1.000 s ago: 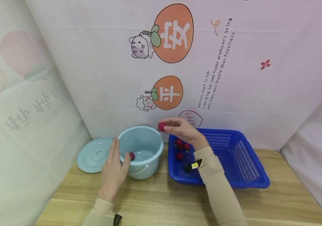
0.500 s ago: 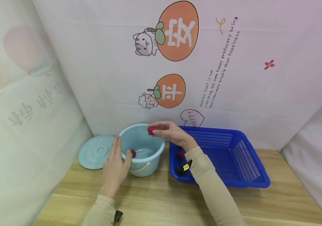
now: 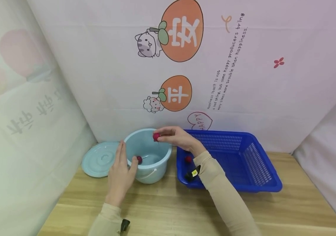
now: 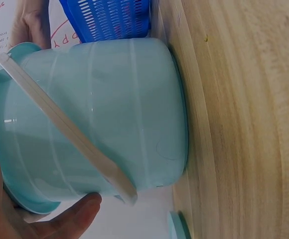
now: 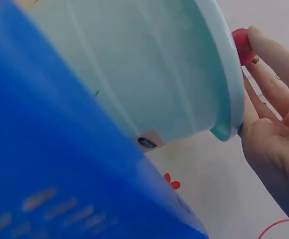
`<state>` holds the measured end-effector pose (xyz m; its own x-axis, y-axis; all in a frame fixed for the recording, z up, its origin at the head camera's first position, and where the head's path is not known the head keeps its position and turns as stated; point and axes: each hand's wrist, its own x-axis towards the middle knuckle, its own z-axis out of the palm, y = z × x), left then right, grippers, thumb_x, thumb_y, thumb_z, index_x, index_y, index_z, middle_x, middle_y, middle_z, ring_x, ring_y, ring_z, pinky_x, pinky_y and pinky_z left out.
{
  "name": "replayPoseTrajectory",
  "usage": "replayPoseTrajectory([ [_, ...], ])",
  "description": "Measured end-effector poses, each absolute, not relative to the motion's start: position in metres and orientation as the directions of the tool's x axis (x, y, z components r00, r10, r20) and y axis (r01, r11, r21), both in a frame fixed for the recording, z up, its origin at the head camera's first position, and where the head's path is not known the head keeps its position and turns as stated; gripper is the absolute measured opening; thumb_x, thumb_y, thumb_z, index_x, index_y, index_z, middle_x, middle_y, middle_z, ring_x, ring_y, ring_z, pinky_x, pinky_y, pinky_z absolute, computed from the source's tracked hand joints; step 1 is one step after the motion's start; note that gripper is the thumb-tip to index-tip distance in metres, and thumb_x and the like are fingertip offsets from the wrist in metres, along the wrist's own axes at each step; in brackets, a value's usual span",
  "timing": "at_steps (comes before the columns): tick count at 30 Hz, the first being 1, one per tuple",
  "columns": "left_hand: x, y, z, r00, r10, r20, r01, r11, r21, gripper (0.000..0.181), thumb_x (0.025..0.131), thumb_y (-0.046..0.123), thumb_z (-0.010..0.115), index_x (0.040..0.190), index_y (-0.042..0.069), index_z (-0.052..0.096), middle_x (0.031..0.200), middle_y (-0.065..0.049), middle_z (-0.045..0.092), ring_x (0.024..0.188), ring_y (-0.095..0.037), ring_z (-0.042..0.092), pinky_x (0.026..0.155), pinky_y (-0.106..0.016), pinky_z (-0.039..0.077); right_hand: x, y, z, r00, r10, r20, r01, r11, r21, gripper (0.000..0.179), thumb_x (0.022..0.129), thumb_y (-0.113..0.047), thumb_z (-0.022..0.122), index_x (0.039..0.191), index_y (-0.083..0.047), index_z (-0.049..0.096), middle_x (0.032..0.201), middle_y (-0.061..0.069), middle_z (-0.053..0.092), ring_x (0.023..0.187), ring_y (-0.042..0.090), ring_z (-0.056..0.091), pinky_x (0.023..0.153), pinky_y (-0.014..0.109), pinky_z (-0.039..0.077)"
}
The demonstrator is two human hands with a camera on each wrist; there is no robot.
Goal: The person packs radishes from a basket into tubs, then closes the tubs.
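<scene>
Wooden table (image 3: 162, 213), radish (image 3: 156, 137) moved over bucket (image 3: 156, 167)

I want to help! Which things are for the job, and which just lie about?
For the job:
right hand, pinching a red radish
left hand, touching the bucket
another radish inside the bucket
basket, holding one more radish

Probably just around:
round lid
wall cloth
</scene>
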<state>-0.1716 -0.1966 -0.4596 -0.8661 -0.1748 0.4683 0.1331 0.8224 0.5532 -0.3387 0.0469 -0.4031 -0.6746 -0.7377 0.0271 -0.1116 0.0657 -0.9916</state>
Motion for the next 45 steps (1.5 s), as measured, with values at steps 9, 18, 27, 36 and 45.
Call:
replayPoseTrajectory([
  [9, -0.174, -0.198, -0.456, -0.857, -0.164, 0.489, 0.140, 0.839, 0.526, 0.072, 0.107, 0.039, 0.050, 0.165, 0.002, 0.031, 0.173, -0.009, 0.027, 0.086, -0.038, 0.069, 0.063, -0.050, 0.056, -0.340, 0.033, -0.374, -0.468, -0.882, -0.050, -0.448, 0.286, -0.847, 0.036, 0.098, -0.013, 0.077, 0.132, -0.005, 0.073, 0.123, 0.001, 0.075, 0.117, 0.018, 0.069, 0.102, 0.033, 0.054],
  [18, -0.171, -0.200, -0.459, -0.867, -0.166, 0.470, 0.128, 0.837, 0.531, 0.072, 0.107, 0.038, 0.052, 0.166, 0.003, 0.029, 0.174, -0.009, 0.027, 0.093, -0.040, 0.070, 0.067, -0.052, 0.057, -0.337, 0.015, -0.353, -0.328, -0.923, -0.203, -0.667, 0.378, -0.642, 0.032, 0.095, -0.014, 0.080, 0.125, -0.003, 0.076, 0.118, 0.002, 0.077, 0.112, 0.013, 0.071, 0.098, 0.026, 0.055],
  [27, -0.170, -0.199, -0.459, -0.864, -0.160, 0.478, 0.132, 0.843, 0.521, 0.072, 0.107, 0.037, 0.052, 0.166, 0.003, 0.030, 0.173, -0.007, 0.028, 0.079, -0.035, 0.066, 0.057, -0.042, 0.051, -0.337, 0.018, -0.357, -0.349, -0.920, -0.178, -0.663, 0.377, -0.646, 0.033, 0.095, -0.015, 0.080, 0.127, -0.005, 0.076, 0.118, 0.001, 0.077, 0.111, 0.013, 0.072, 0.098, 0.026, 0.055],
  [36, -0.171, -0.198, -0.458, -0.859, -0.157, 0.487, 0.143, 0.841, 0.523, 0.072, 0.107, 0.037, 0.052, 0.166, 0.002, 0.030, 0.173, -0.009, 0.028, 0.081, -0.035, 0.067, 0.055, -0.039, 0.050, -0.337, 0.018, -0.356, -0.363, -0.919, -0.156, -0.671, 0.374, -0.640, 0.032, 0.095, -0.016, 0.081, 0.125, -0.007, 0.076, 0.118, 0.001, 0.078, 0.109, 0.011, 0.073, 0.095, 0.025, 0.056],
  [45, -0.170, -0.198, -0.460, -0.866, -0.155, 0.476, 0.145, 0.832, 0.535, 0.072, 0.108, 0.038, 0.050, 0.166, 0.002, 0.029, 0.174, -0.009, 0.025, 0.068, -0.028, 0.061, 0.051, -0.034, 0.045, -0.333, 0.017, -0.358, -0.396, -0.901, -0.180, -0.663, 0.415, -0.623, 0.061, 0.092, -0.030, 0.085, 0.144, -0.005, 0.064, 0.144, 0.012, 0.066, 0.129, 0.020, 0.064, 0.108, 0.037, 0.051],
])
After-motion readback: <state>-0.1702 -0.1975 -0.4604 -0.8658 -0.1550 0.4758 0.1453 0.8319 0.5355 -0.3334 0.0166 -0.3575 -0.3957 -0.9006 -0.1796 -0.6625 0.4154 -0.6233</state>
